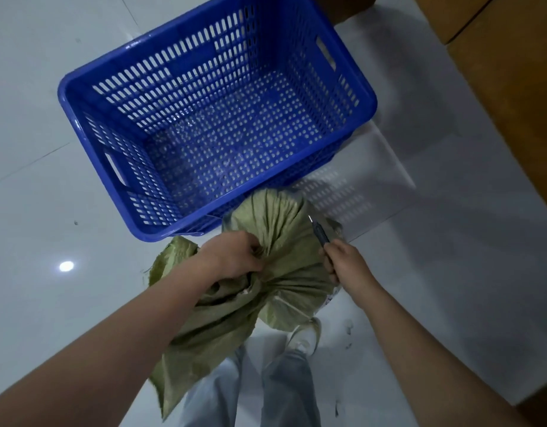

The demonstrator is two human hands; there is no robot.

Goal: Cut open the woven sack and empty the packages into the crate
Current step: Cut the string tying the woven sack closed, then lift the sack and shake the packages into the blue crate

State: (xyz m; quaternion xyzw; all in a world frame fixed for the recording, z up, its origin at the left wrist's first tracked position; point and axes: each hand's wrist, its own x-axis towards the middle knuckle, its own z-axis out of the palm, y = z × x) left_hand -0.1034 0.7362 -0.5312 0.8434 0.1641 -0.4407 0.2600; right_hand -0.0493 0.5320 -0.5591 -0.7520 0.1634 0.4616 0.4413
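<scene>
— Sack first: where is the pale green woven plastic sack (284,266)?
— On the glossy white tiled floor (35,149), just in front of the person's legs in light grey trousers (284,392), its far bulge touching the near wall of the blue perforated plastic crate (81,97).
— And the hands?
— The left hand (235,254) is clenched on the gathered neck of the sack, fingers buried in the bunched fabric. The right hand (343,260) is closed around the dark handle of a slim utility knife (320,231), its short blade pointing up and away beside the sack's right side.
— Has the blade met the fabric?
— Can't tell.
— The crate?
— Its mesh bottom shows bare. Brown cardboard boxes (512,87) stand at the right edge.
</scene>
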